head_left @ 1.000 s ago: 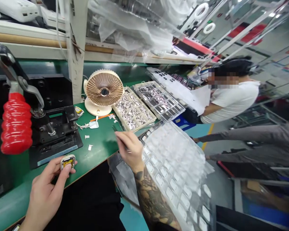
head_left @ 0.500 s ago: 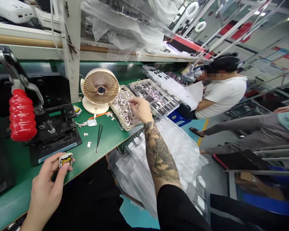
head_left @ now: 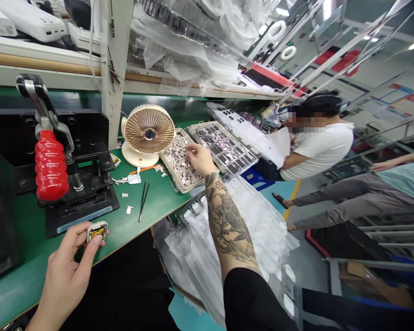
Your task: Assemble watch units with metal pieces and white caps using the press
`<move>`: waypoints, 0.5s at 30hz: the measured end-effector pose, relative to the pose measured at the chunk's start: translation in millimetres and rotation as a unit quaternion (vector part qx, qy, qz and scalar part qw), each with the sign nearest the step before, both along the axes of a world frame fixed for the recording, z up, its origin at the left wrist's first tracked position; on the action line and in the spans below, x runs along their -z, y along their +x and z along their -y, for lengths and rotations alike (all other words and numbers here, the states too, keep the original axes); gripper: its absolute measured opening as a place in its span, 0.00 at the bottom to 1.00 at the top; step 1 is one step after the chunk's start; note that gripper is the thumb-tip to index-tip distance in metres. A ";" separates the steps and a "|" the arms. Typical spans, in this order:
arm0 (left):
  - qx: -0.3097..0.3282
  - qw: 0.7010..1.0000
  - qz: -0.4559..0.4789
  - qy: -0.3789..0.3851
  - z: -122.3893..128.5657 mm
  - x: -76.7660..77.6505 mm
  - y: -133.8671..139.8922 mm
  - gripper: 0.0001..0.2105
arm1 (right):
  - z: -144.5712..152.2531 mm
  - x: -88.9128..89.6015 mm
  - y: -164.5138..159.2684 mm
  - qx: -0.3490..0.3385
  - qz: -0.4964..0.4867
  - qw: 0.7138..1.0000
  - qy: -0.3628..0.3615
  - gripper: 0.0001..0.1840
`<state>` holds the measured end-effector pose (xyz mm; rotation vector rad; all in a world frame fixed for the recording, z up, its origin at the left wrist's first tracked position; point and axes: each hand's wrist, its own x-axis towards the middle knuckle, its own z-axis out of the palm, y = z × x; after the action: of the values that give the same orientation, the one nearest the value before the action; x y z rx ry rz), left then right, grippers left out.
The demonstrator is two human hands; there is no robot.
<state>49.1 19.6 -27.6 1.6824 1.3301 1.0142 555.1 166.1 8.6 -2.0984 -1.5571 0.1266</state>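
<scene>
My left hand is closed around a small white rounded-square casing with yellow parts showing inside, its thumb pressed on the open face. It is held just over the front edge of the green workbench. My right hand reaches over a shallow tray heaped with small white and pinkish pieces. Its fingers are bent together at the pieces; whatever is between the fingertips is too small to make out. Black tweezers lie on the bench between my hands, beside small loose white pieces.
A toggle press with a red handle stands at left. Behind the tray are a cream fan and a compartment tray. Plastic-wrapped trays lie below the bench. A seated person and another person are at right.
The view has shifted slightly, so the bench appears a little lower and further right. Both hands keep nearly the same place, the left on the casing, the right at the tray of pieces.
</scene>
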 end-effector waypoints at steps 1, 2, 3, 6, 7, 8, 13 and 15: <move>0.004 1.000 0.006 -0.007 0.2 0.8 -0.7 0.19 | -2.6 -0.1 -0.1 -0.004 0.000 1.000 0.000 0.15; 0.009 1.000 0.015 -0.018 0.5 1.9 -1.5 0.19 | -5.6 0.1 -0.7 -0.008 0.000 1.000 -0.002 0.14; 0.015 0.999 0.022 -0.030 1.0 3.4 -2.3 0.20 | -8.8 0.6 -1.6 -0.011 0.000 1.000 -0.004 0.12; 0.017 0.999 0.031 -0.040 2.2 8.8 -4.6 0.19 | -15.3 2.2 -4.4 -0.006 0.003 1.000 0.003 0.07; 0.018 0.998 0.032 -0.042 2.6 10.5 -5.2 0.19 | -15.5 2.5 -5.2 -0.001 0.004 1.000 0.011 0.07; 0.020 0.998 0.032 -0.044 2.9 12.1 -5.6 0.18 | -14.8 2.6 -6.0 0.004 0.005 1.000 0.020 0.08; 0.014 0.999 0.025 -0.039 3.0 18.4 -7.4 0.17 | -4.4 -1.4 -7.9 0.018 0.004 0.997 0.075 0.18; 0.016 0.999 0.026 -0.027 1.5 19.9 -7.7 0.17 | -0.7 -7.6 -8.7 0.017 0.003 0.995 0.097 0.18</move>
<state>41.3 18.0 -47.6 1.6207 1.2824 0.9890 546.4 166.8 16.2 -1.9725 -1.4738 -0.0414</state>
